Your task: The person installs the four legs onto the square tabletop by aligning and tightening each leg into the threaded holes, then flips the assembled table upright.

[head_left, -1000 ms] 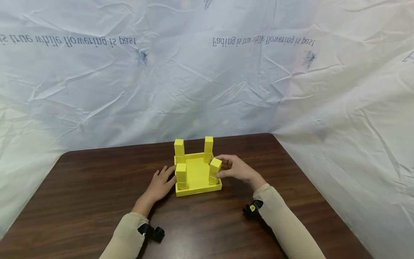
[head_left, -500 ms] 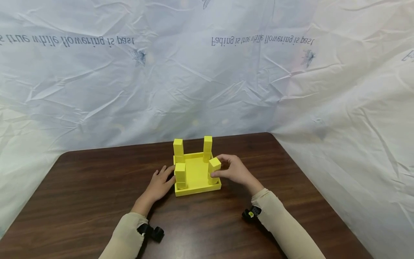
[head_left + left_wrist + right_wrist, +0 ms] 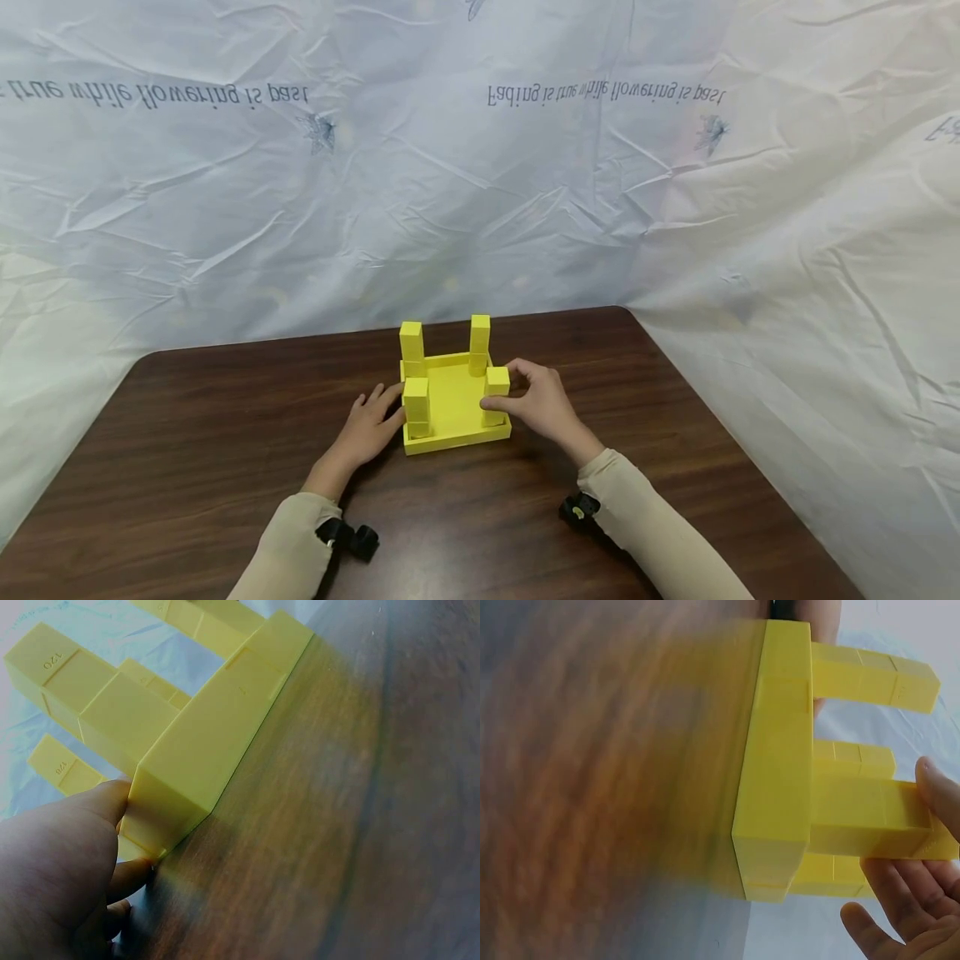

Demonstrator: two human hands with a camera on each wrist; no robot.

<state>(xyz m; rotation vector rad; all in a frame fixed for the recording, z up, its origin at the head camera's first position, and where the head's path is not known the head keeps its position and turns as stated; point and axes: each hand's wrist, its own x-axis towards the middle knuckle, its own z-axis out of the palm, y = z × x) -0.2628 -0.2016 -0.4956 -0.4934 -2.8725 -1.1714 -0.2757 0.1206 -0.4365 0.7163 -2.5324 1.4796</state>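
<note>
A yellow square tray [image 3: 457, 437] sits mid-table with a yellow post upright in each corner. My right hand [image 3: 513, 390] pinches the front right post [image 3: 497, 385] between thumb and fingers; in the right wrist view that post [image 3: 870, 825] stands out from the tray [image 3: 776, 772], with my fingertips [image 3: 939, 787] on its end. My left hand [image 3: 384, 407] rests with straight fingers against the tray's left side, beside the front left post [image 3: 417, 402]. In the left wrist view the thumb [image 3: 97, 802] touches the tray's near corner [image 3: 172, 795].
The dark wooden table [image 3: 225, 433] ends at a back edge and a right edge near crinkled white sheeting [image 3: 750, 250]. The two back posts [image 3: 411, 343] [image 3: 480, 335] stand behind the hands. Black wrist cameras [image 3: 351, 537] [image 3: 576, 507] sit just above the tabletop.
The front right post was tilted outward and higher; it now stands upright and lower in its corner, and my right hand has come down with it. My left hand has stayed put.
</note>
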